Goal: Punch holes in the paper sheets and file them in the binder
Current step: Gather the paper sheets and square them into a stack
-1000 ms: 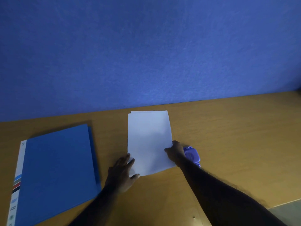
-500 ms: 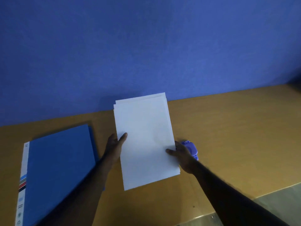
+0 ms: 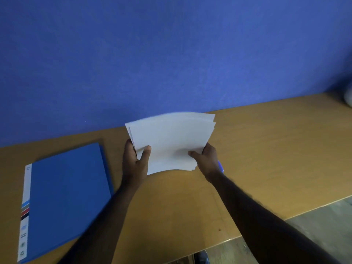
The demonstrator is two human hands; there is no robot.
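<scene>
So right now both hands are holding the stack of paper sheets [image 3: 171,141] up off the worktop [image 3: 266,149], pretty much in the middle of the view and in front of the blue wall [image 3: 171,54]. The left hand [image 3: 135,161] is pinching the left side with the thumb on top and fingers wrapping behind, and the right hand [image 3: 206,161] is doing the same on the lower right corner, so each grip is closed on the paper. My guess is they're holding it by both sides to square the sheets up before punching, since the edges are fanning out a bit at the top right and aren't lining up. The stack is bowing upward between the two hands, so it's looking arched rather than flat. Its long axis is running away from the person toward the wall, leaning slightly right, with the near short edge hanging between the wrists. The punch [image 3: 220,166] is mostly hiding behind the right wrist, just a purple sliver showing, so I'm not able to say how it's facing. The blue binder [image 3: 66,197] is lying closed on the worktop well to the left, spine label along its left edge, waiting for later. Nothing looks punched yet from what I'm seeing.
</scene>
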